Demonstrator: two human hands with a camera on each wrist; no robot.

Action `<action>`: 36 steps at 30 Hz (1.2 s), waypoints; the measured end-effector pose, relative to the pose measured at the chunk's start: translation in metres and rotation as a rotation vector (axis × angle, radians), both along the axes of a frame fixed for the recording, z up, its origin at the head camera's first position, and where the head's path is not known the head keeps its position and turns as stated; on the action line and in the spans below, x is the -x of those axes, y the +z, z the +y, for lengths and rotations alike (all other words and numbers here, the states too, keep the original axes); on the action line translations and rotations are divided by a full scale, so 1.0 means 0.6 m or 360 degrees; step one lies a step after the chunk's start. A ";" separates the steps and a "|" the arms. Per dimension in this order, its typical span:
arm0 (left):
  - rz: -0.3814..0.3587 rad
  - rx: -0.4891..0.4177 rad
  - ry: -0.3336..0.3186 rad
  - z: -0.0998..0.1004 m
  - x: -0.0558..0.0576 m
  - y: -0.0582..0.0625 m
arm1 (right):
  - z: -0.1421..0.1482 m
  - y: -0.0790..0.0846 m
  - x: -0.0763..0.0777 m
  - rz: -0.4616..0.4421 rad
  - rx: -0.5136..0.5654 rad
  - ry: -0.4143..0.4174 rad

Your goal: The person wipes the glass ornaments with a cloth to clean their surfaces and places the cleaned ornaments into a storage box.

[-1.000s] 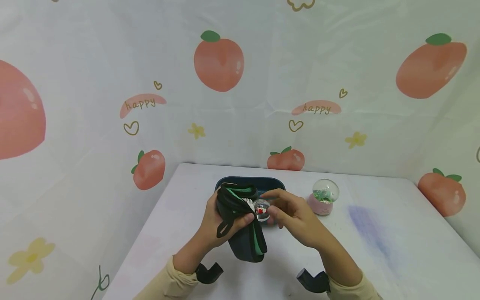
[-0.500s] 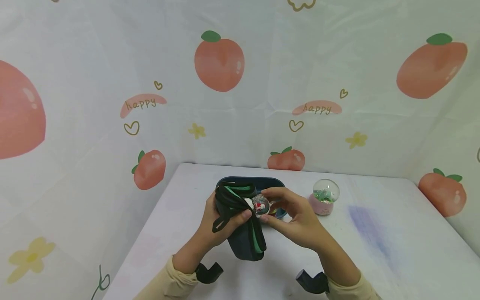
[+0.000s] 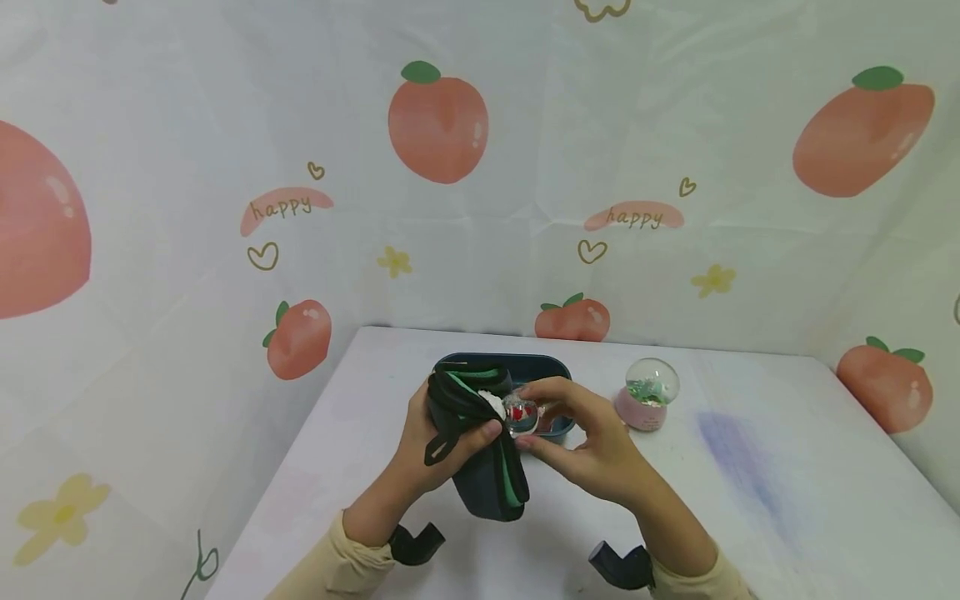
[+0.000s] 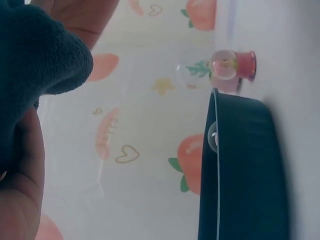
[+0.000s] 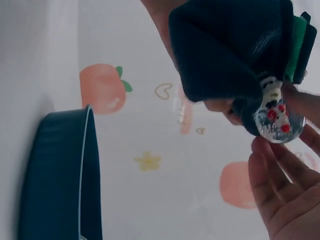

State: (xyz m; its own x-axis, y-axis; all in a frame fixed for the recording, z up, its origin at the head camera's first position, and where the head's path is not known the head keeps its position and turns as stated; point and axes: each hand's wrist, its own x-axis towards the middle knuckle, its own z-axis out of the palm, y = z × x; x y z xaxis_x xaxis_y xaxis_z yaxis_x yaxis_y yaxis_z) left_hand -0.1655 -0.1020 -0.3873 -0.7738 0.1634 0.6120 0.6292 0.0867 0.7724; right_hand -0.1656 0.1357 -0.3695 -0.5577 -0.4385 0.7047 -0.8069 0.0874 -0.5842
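In the head view my left hand (image 3: pixel 431 446) grips a bunched dark cloth (image 3: pixel 480 487) with black edging and green inside. The cloth is wrapped about the white lower part of a small snow globe (image 3: pixel 521 414), which has red and white figures in its clear ball. My right hand (image 3: pixel 592 437) holds the ball between thumb and fingers, seen in the right wrist view around the globe (image 5: pixel 280 122). Behind the hands stands a dark blue tray (image 3: pixel 540 362), partly hidden. The left wrist view has another clear globe (image 4: pixel 213 137) showing at the tray's rim.
A snow globe with a pink base (image 3: pixel 641 412) and green contents stands right of the tray. In the left wrist view a smaller pink-based globe (image 4: pixel 245 65) overlaps it. A printed backdrop (image 3: pixel 480 233) rises behind the white table (image 3: pixel 750 500).
My right fingers have come closer around the globe, and the ball has turned, so its figures look different. The cloth and left hand have shifted slightly left.
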 end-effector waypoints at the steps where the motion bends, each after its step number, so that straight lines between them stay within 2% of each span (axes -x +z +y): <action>1: -0.0002 -0.0006 -0.0004 0.000 -0.001 0.001 | 0.001 0.001 -0.001 -0.0032 -0.0008 -0.0014; 7: 0.0017 -0.0014 -0.0026 0.001 -0.003 0.000 | 0.007 0.002 -0.006 -0.0308 -0.0123 -0.0045; 10: 0.0015 -0.0008 -0.0028 0.001 -0.002 -0.001 | 0.006 0.001 -0.006 -0.0269 -0.0113 -0.0020; 14: -0.0023 0.0005 -0.0012 -0.001 -0.001 0.001 | 0.002 0.001 -0.005 -0.0122 -0.0047 0.0008; 17: -0.0050 -0.0003 -0.0013 -0.001 -0.003 0.005 | 0.000 0.000 -0.003 -0.0105 -0.0023 0.0004; 22: -0.0050 -0.0004 -0.0002 0.000 -0.003 0.003 | 0.003 0.002 -0.003 -0.0359 -0.0126 -0.0044; 24: -0.0032 0.0008 -0.0004 0.000 -0.001 0.000 | 0.005 0.004 -0.006 -0.0415 -0.0192 -0.0087; 26: -0.0017 0.0018 0.0000 0.000 0.000 0.000 | 0.004 0.004 -0.007 -0.0364 -0.0195 -0.0102; 28: 0.0012 0.0014 -0.0018 -0.001 0.002 -0.001 | 0.003 0.006 -0.008 -0.0237 -0.0151 -0.0113; 31: 0.0026 -0.0004 -0.0032 -0.002 0.002 0.001 | 0.001 0.006 -0.006 -0.0104 -0.0057 -0.0056; 33: 0.0025 -0.0022 -0.0038 -0.002 0.002 0.001 | 0.001 0.006 -0.005 -0.0101 -0.0035 -0.0024; 36: 0.0023 -0.0040 -0.0049 -0.001 0.001 0.001 | 0.002 0.005 -0.005 -0.0246 -0.0088 -0.0015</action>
State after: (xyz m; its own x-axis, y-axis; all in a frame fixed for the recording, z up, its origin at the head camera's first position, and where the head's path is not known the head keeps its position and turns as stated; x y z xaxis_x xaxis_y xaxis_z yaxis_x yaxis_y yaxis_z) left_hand -0.1664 -0.1023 -0.3870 -0.7596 0.1713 0.6274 0.6424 0.0476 0.7649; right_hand -0.1624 0.1370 -0.3663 -0.6617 -0.4688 0.5852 -0.7069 0.1298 -0.6953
